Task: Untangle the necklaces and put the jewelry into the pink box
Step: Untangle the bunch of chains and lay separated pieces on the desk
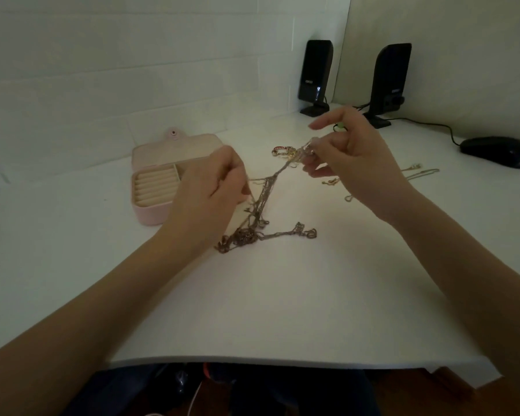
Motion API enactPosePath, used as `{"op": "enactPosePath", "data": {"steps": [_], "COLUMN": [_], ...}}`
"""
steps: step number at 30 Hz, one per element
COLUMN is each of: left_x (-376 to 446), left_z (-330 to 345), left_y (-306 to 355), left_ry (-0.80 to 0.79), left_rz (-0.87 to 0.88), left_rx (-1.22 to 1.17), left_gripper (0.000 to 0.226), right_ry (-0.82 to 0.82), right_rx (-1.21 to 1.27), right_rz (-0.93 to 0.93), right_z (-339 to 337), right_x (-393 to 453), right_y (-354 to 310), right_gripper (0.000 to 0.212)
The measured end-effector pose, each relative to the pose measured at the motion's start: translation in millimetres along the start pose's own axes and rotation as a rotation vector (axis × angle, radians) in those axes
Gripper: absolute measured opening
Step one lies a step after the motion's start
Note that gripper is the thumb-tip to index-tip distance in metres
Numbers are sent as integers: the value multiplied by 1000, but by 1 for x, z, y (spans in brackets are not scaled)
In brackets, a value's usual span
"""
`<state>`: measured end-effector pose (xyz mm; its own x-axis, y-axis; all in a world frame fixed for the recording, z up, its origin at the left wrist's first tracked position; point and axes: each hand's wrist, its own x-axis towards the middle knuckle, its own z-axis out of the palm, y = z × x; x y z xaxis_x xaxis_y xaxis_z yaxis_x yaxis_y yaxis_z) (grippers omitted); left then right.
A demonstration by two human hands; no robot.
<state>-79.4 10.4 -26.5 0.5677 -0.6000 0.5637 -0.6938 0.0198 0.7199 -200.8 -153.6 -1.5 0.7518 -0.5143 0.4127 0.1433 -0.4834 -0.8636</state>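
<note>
A tangle of thin chain necklaces point(264, 199) stretches over the white desk between my hands, its knotted lower end resting on the desk. My right hand point(351, 163) pinches the upper end and lifts it. My left hand point(213, 187) pinches strands lower at the left. The pink box point(150, 214) lies open at the left with its lid flat behind, showing beige ring rolls; my left hand covers its right side. A small red and gold piece point(281, 151) lies beyond the tangle. Loose gold chains point(418, 174) lie to the right of my right hand.
Two black speakers point(315, 76) point(389, 82) stand at the back of the desk against the wall, with cables trailing. A black mouse point(497, 151) sits at the far right. The desk's front edge point(252, 360) runs near my body.
</note>
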Motion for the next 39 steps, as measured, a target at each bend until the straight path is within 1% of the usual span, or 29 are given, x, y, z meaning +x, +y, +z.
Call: {"op": "enactPosePath", "data": {"steps": [2, 4, 6, 8, 10, 11, 12, 13, 15, 16, 19, 22, 25, 28, 30, 33, 35, 37, 38, 39], "left_x": [1, -1, -2, -1, 2, 2, 1, -1, -2, -2, -2, -1, 3, 4, 3, 3, 2, 1, 0, -1], "left_z": [1, 3, 6, 8, 10, 11, 14, 17, 19, 20, 20, 20, 18, 17, 18, 17, 15, 14, 13, 12], "left_y": [-1, -2, -2, -3, -2, -2, 0, 1, 3, 3, 3, 8, 12, 17, 16, 14, 15, 14, 13, 10], "left_ry": [-113, -218, -237, -221, -252, -274, -297, -314, -327, -331, -351, -307, -241, -245, -241, -252, -283, -320, -346, -375], "left_rz": [43, 56, -7, -127, -224, -251, -260, -257, -254, -265, -298, -344, -450, -530, -536, -525, -521, -446, -382, -317], "left_rx": [-24, 10, -15, -132, -268, -326, -380, -428, -479, -492, -491, -500, -623, -751, -744, -715, -704, -616, -538, -456], "left_gripper": [27, 21, 15, 16, 21, 26, 26, 21, 8, 5, 15, 22, 26, 27, 26, 24, 20, 8, 10, 16], "right_ry": [53, 58, 12, -68, -142, -167, -180, -186, -198, -205, -221, -242, -297, -344, -327, -232, -184, -169, -166, -160], "right_rx": [103, 146, 188, 244, 281, 283, 263, 224, 138, 111, 90, 152, 254, 309, 320, 305, 336, 354, 338, 315], "right_rz": [22, 18, 7, 16, 25, 25, 22, 15, 9, 15, 27, 68, 161, 201, 184, 129, 116, 108, 97, 82], "right_z": [1, 2, 6, 10, 15, 17, 18, 19, 21, 21, 20, 19, 19, 20, 20, 17, 15, 14, 14, 14], "right_x": [0, -1, -4, -8, -10, -11, -12, -12, -12, -12, -12, -12, -13, -15, -14, -11, -10, -10, -11, -11], "right_y": [-2, -4, -6, -9, -10, -10, -9, -8, -6, -5, -6, -10, -11, -10, -10, -10, -10, -11, -11, -12], "right_gripper": [18, 20, 21, 21, 23, 24, 25, 25, 26, 25, 21, 18, 17, 17, 17, 14, 11, 11, 13, 14]}}
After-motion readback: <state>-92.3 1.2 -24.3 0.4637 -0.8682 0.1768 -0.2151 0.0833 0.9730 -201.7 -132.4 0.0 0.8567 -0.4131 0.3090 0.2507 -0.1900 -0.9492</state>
